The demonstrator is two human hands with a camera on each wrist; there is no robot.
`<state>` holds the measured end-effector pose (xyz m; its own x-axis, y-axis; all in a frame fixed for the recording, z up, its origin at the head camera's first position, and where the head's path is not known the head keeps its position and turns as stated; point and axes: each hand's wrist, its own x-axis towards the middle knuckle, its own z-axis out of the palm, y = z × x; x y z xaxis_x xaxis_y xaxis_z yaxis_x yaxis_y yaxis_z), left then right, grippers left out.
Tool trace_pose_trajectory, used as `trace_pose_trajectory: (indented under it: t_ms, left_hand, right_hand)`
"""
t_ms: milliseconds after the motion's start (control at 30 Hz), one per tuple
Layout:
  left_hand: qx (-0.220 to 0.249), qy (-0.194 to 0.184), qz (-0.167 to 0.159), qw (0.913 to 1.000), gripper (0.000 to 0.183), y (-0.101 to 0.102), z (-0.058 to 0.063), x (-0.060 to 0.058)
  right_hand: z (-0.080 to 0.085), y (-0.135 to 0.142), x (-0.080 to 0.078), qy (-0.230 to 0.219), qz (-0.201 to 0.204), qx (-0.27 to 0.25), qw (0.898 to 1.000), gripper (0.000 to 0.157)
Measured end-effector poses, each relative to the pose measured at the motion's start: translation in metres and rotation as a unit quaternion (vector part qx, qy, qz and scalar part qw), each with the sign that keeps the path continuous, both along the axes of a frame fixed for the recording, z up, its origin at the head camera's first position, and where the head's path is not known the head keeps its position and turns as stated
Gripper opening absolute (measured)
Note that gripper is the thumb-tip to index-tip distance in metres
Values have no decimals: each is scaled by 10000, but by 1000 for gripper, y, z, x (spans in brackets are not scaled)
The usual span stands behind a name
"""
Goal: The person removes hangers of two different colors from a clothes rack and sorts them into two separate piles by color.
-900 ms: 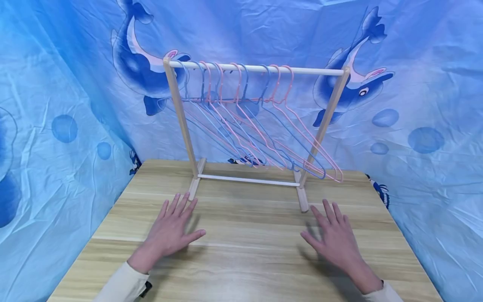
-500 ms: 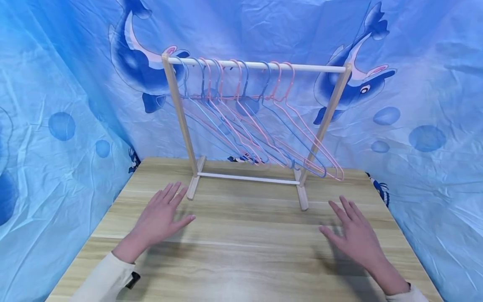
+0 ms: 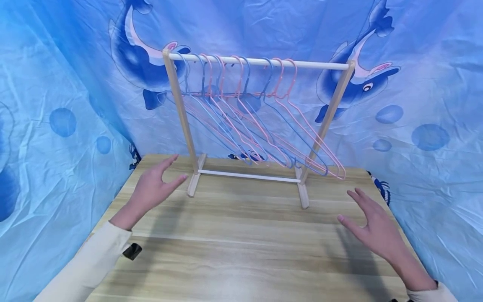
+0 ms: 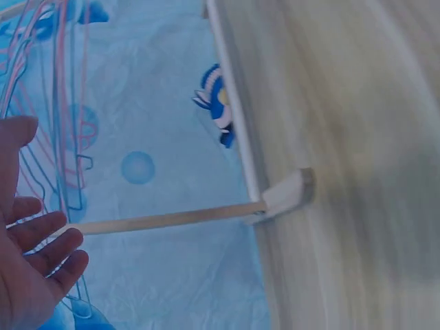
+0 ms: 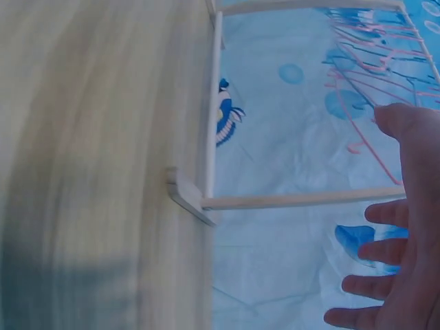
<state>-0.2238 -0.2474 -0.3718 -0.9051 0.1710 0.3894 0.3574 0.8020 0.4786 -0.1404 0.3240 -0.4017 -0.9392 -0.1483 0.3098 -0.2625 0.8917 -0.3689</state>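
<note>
Hangers [image 3: 253, 118] on rack [image 3: 322, 65], backdrop [image 3: 226, 25] behind

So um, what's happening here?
A person has both arms out over a wooden table, in front of a rack. The left grip is near one side of it and the right grip is out past the other. Both are open and raised above the table, holding nothing. Pink and blue hangers hang from the rack's top bar, with no clothes on them.

2 posts [image 3: 182, 113] flank the hangers [image 3: 253, 117], leaving the front approach free.
</note>
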Motion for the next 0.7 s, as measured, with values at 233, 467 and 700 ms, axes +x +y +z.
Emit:
trace_pose_trajectory:
  t_ms: [233, 467, 700]
  left_hand:
    - [1241, 9, 259, 9919, 66, 2, 23, -26]
    - [1691, 94, 413, 9847, 66, 2, 37, -51]
    - [1930, 78, 476, 9800, 70, -1, 46, -73]
  right_hand:
    - [24, 8, -3, 74, 154, -438, 9989, 73]
    - [52, 17, -16, -147, 14, -865, 9961, 62]
    - [71, 22, -33, -357, -39, -1142, 9928, 52]
